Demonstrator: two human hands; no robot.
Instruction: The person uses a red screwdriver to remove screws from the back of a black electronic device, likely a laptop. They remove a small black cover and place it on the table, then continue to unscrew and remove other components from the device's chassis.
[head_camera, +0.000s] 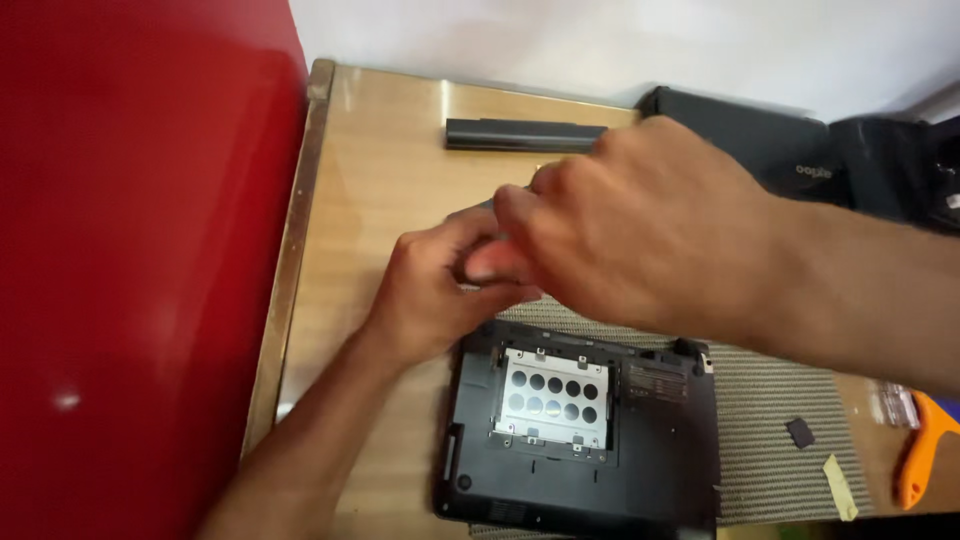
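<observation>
A black laptop (580, 480) lies upside down on a striped grey mat (770, 420), and its open bay shows a silver perforated metal caddy (552, 398). My left hand (440, 290) is just beyond the laptop's far edge, fingers curled around a small dark flat part (475, 213) that is mostly hidden. My right hand (640, 230) reaches in from the right and overlaps the left hand's fingertips. It is blurred and its own fingertips are hidden, so its grip is unclear.
A long black battery (520, 134) lies at the back of the wooden table (350, 200). A red wall (140, 260) borders the left side. Black cases (790, 150) sit at the back right. An orange tool (925, 450), a small black square (799, 432) and a yellow strip (840, 485) lie at right.
</observation>
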